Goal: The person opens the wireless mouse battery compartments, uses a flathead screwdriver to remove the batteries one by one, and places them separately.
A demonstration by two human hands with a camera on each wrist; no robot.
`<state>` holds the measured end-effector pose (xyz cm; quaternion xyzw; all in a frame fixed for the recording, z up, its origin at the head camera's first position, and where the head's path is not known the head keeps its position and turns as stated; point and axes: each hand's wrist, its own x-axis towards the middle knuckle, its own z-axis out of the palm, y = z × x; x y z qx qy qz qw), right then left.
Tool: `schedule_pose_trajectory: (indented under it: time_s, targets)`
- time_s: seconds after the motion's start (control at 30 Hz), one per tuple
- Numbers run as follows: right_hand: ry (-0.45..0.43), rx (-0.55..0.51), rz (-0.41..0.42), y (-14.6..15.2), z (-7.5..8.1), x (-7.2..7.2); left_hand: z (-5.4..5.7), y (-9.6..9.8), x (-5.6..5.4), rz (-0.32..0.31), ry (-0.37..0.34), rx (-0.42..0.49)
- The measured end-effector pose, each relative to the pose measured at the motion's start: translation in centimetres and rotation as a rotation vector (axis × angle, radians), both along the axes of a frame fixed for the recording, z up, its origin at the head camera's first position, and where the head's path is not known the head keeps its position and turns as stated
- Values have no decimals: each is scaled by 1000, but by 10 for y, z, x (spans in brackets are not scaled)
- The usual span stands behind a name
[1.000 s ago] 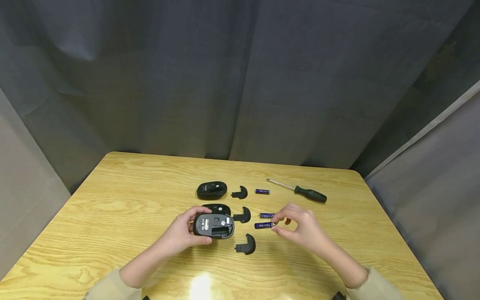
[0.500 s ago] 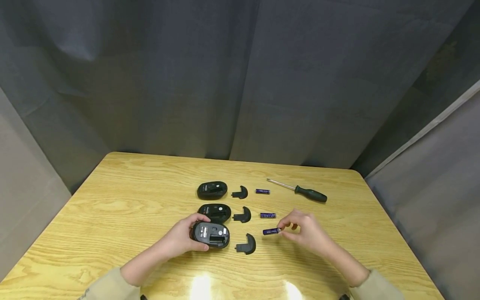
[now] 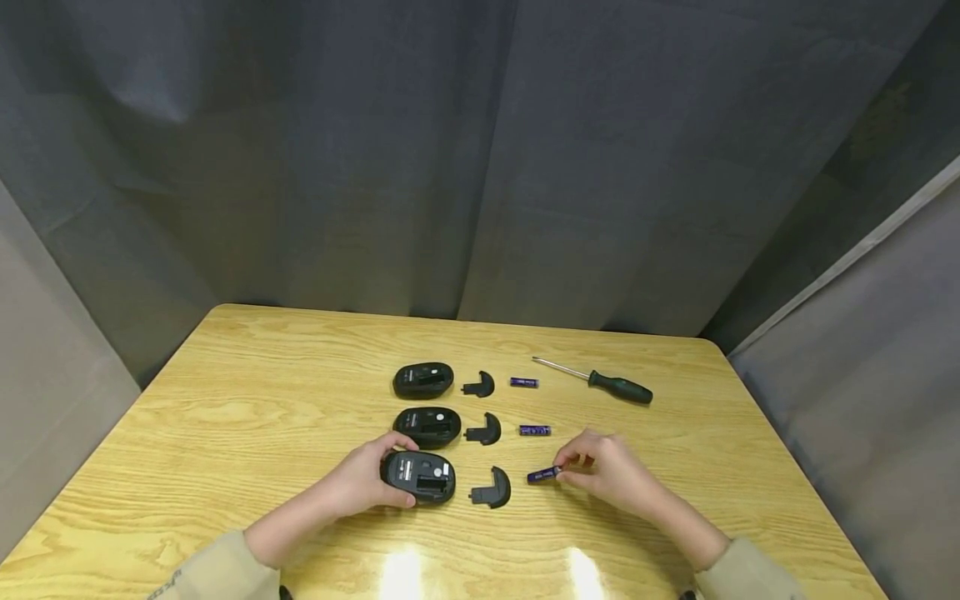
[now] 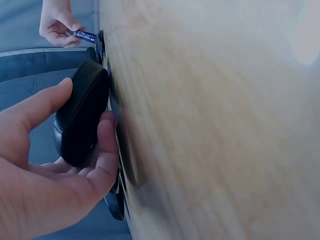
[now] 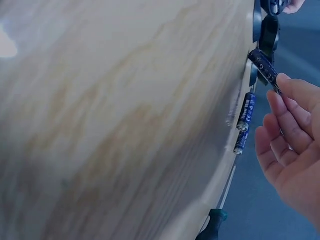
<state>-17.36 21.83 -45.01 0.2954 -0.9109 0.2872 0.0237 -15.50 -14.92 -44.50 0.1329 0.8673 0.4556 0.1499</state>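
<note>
My left hand [image 3: 369, 478] grips the near black computer mouse [image 3: 417, 477] by its left end, fingers and thumb on opposite sides. The mouse is underside up, its battery slot bare. In the left wrist view the same mouse [image 4: 82, 112] is held just off the table surface. Between thumb and fingertips, my right hand [image 3: 606, 468] pinches one end of a purple battery [image 3: 543, 475], which tilts in the right wrist view. A black battery cover [image 3: 491, 488] lies between the two hands.
Two more upturned mice [image 3: 423, 380] sit in a column behind, each with its cover [image 3: 483, 429] and a purple battery [image 3: 535, 431] to the right. A green-handled screwdriver [image 3: 621, 388] lies at the back right. A dark curtain [image 3: 480, 167] hangs beyond the table.
My left hand has brought the mouse down and toward me, uncovering the middle mouse. The right hand has drawn the battery nearer to me and slightly right, away from the middle battery.
</note>
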Motion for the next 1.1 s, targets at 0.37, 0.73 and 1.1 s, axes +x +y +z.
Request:
schedule_pose_trajectory:
  time_s: [0.37, 0.73, 1.1]
  targets:
    - [-105, 26, 32, 5, -5, -6, 3, -3, -2, -44, 39, -106]
    - [-106, 94, 60, 6, -7, -9, 5, -1, -2, -53, 82, -162]
    - [-130, 93, 91, 5, -4, -10, 6, -2, -4, -29, 78, -181]
